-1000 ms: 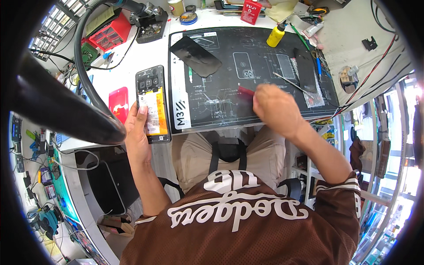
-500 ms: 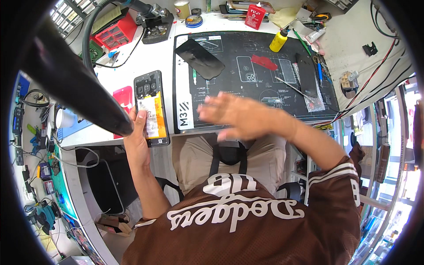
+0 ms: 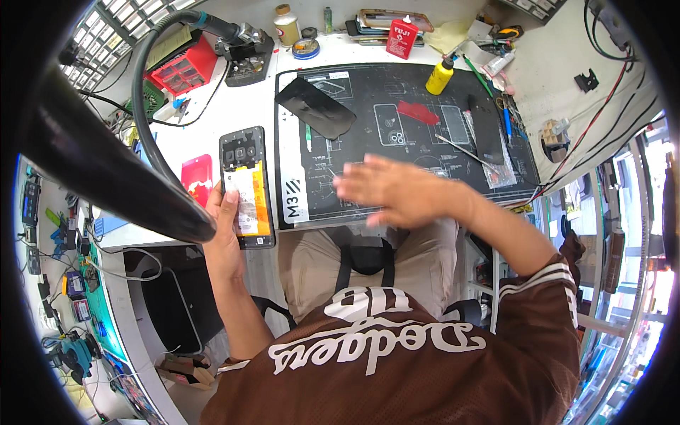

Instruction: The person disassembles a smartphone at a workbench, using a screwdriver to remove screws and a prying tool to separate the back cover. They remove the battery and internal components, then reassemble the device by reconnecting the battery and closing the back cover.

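My left hand (image 3: 225,234) grips an opened smartphone (image 3: 248,185) by its left side, thumb lying over the edge. The phone's back is off, so its camera modules, white battery label and orange film show. It is upright at the left edge of the black work mat (image 3: 333,202). My right hand (image 3: 393,190) is over the front part of the mat with fingers stretched out and nothing in it. Behind it on the mat lie a dark, glossy flat panel (image 3: 316,108), a red piece (image 3: 418,112) and a thin metal tool (image 3: 464,151).
A thick black tube (image 3: 120,156) crosses the left side, its end close to my left hand. A red flat piece (image 3: 197,176) lies beside the phone. Toward the back stand a yellow bottle (image 3: 440,76), a red can (image 3: 401,40) and a red drawer box (image 3: 183,69).
My right hand has shifted a little to the right, fingers still outstretched. My left hand keeps its hold on the phone. The whole view has shifted slightly.
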Motion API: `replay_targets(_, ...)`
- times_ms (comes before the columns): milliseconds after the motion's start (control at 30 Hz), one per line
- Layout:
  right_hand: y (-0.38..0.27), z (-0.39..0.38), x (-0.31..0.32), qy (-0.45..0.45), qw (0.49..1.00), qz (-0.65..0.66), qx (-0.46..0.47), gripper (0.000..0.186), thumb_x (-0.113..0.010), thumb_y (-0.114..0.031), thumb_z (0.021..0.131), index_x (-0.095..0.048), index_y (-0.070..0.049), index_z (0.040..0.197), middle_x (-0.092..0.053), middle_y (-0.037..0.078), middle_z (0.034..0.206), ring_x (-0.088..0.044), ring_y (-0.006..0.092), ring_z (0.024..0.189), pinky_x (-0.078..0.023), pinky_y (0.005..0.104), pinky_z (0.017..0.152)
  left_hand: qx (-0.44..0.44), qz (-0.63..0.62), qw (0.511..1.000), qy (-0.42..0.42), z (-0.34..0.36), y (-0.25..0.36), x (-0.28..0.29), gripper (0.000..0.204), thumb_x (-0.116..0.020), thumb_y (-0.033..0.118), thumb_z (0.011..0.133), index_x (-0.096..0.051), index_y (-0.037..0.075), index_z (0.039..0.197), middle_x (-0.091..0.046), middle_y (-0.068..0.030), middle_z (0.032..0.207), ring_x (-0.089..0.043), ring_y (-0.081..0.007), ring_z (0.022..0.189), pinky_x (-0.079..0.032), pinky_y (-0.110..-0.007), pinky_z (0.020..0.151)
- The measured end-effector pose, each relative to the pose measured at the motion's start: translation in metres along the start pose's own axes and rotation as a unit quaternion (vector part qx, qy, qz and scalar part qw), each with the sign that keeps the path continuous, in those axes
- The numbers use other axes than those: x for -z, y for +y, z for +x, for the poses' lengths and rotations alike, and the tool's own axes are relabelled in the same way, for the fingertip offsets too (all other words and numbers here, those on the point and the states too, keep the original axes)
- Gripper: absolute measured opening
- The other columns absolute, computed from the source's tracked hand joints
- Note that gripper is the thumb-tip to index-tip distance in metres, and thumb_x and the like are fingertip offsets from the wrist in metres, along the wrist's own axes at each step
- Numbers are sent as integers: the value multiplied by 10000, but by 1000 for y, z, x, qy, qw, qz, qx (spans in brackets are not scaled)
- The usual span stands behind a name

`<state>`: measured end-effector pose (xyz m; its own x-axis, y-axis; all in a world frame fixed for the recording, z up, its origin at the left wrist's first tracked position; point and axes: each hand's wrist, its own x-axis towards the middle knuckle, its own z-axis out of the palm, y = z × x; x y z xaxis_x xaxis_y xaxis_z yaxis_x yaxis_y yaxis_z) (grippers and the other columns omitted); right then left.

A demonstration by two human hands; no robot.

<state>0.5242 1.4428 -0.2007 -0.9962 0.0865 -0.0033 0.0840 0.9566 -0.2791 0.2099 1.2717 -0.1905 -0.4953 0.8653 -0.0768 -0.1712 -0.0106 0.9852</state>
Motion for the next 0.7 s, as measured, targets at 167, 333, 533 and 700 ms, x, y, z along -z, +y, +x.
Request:
replay_targets(167, 44, 18, 28, 94, 975, -155, -130, 626, -436, -449, 1150, -503, -1, 1582, -386, 196, 1723, -269, 366, 1638, -213, 495, 1343, 0, -10, 1000, -11, 4, 0, 1, 433, -626, 257, 1122, -599, -12, 1461, -734, -49, 1240, -686, -82, 1056, -546, -266, 952)
replay_targets(333, -7, 9, -6, 178, 982, 12, -70, 397, -639, -262, 1040, -698, -29, 1357, -642, 145, 1396, -591, 312, 1325, -487, 437, 1129, -8, -21, 998, -58, 12, 7, -25, 461, -645, 263, 1108, -599, -26, 1464, -727, -38, 1231, -666, -69, 1078, -520, -257, 978)
replay_targets(533, -12, 47, -17, 156, 976, -5, -152, 143, -682, -143, 837, -788, -49, 857, -710, 162, 1025, -701, 354, 1022, -630, 448, 814, 25, 46, 997, -65, 30, -34, 14, 594, -611, 282, 1124, -478, -56, 1593, -577, -151, 1527, -609, -224, 1328, -522, -397, 1104)
replay_targets(700, 8, 51, -43, 240, 945, -65, -212, 211, -692, -187, 870, -740, 8, 933, -689, 216, 1085, -684, 366, 1103, -612, 449, 887, -50, 249, 963, -88, 48, -34, -45, 629, -598, 279, 1093, -482, -157, 1531, -543, -340, 1546, -531, -445, 1414, -394, -506, 1229)
